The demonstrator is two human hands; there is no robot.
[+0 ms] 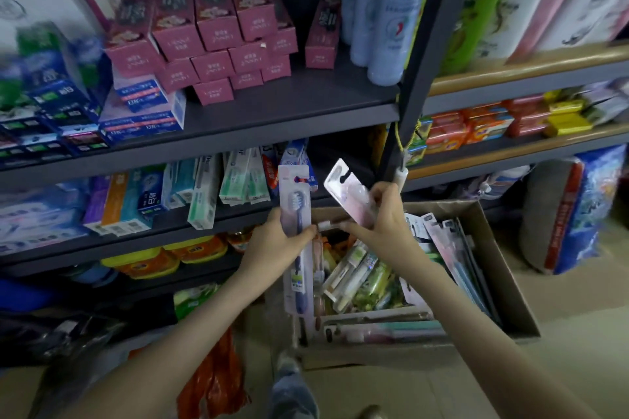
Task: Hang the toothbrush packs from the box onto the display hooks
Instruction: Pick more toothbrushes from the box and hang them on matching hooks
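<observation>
Cardboard box point(503, 282) on floor, more packs left inside. Blue-brush pack point(294, 187) gripped upright by left hand point(272, 241); pink pack point(343, 184) pinched, tilted, by right hand point(388, 218). Step: packs picked, hanging not yet done. Hooks not made out, possibly off-frame. Next: hang-hole to be lined up with hook.

Dark grey metal shelves point(272, 112) are stocked with pink cardboard cartons point(218, 27). A second rack, edged in light wood point(510, 70), is set to the right. Beige floor tiles point(578, 316) are laid below.
</observation>
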